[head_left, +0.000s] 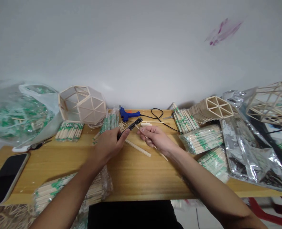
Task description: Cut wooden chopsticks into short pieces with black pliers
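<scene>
Your left hand (pixel 110 142) has its fingers wrapped around the pliers (pixel 134 124); your right hand (pixel 155 137) pinches a stick (pixel 162 154), its far end just beside the pliers' head. Pliers and stick are over the table (pixel 141 181), near the glue gun (pixel 129 114).

With the hands marking the clock's centre, one left hand (pixel 109 141) and one right hand (pixel 155 138) are holding one pair of pliers (pixel 134 124) and one thin stick (pixel 164 156), while one glue gun (pixel 129 114) is lying toward eleven and one phone (pixel 7 178) toward eight. Two lattice frames (pixel 77 105) are standing at ten and three. Three stick packs (pixel 201 140) are lying between two and four, one more at nine, those at eight being too covered to count.
</scene>
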`<action>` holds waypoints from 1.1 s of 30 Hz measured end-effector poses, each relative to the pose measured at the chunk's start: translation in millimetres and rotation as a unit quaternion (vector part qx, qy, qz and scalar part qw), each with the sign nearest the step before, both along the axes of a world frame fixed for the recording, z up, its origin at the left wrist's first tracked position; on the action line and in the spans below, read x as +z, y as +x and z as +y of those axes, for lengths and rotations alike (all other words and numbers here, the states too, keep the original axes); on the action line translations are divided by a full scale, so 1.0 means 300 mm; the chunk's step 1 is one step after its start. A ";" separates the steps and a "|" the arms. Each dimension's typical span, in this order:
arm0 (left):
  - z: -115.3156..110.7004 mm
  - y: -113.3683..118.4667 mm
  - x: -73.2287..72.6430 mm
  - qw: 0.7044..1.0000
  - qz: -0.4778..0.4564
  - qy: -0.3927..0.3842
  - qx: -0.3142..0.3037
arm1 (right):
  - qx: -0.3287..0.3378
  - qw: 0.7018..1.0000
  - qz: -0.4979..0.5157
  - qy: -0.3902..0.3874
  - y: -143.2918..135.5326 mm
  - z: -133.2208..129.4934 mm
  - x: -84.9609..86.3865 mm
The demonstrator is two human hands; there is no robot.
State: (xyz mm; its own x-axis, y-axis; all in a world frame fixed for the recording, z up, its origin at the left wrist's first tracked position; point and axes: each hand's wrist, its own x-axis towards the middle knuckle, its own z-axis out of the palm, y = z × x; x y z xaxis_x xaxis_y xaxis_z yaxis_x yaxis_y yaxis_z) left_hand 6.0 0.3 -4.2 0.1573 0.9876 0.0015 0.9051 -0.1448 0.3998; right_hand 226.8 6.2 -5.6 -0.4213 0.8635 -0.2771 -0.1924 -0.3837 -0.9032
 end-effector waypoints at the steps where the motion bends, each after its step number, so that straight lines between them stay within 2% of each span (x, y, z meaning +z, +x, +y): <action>1: 0.003 -0.002 -0.001 1.000 -0.010 -0.010 0.005 | 0.002 1.000 0.001 0.000 0.000 0.000 0.001; 5: 0.016 -0.013 -0.009 0.995 -0.090 -0.040 0.026 | 0.003 1.000 0.006 0.004 0.002 0.002 -0.001; 9: 0.024 -0.018 -0.011 0.985 -0.165 -0.036 0.041 | -0.003 1.000 0.013 -0.003 0.004 0.001 -0.007; 18: 0.016 -0.019 -0.008 0.975 -0.224 0.001 -0.004 | -0.007 0.999 0.046 0.009 0.006 -0.018 0.022; 26: 0.005 -0.019 0.001 0.984 -0.175 0.025 0.015 | -0.017 0.998 0.058 0.018 0.006 -0.016 0.003; 33: 0.008 -0.031 -0.016 0.961 -0.276 -0.013 -0.020 | -0.026 0.995 0.081 0.050 0.004 -0.012 0.008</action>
